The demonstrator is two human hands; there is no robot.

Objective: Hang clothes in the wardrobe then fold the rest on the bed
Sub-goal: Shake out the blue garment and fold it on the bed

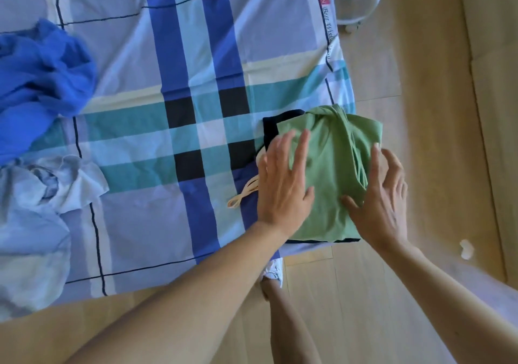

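The folded green shirt [333,167] sits on a dark cloth [270,130] at the near right corner of the bed [168,223]. Its long side points away from the person, right under both hands. The left hand [283,184] lies flat on it. The right hand [384,195] touches its right edge with loose, spread fingers.

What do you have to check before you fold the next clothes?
1. Green top folded flat: ok; the left hand presses it.
2. Dark garment underneath folded neatly: cannot tell; mostly covered.
3. Pile fully on the bed: not ok; its right side seems to reach past the edge.
4. Cord tucked in: not ok; it sticks out on the left.
5. Hands free: not ok; the right hand rests on the top too.
6. More to fold: ok; a blue heap and a pale heap lie unfolded.
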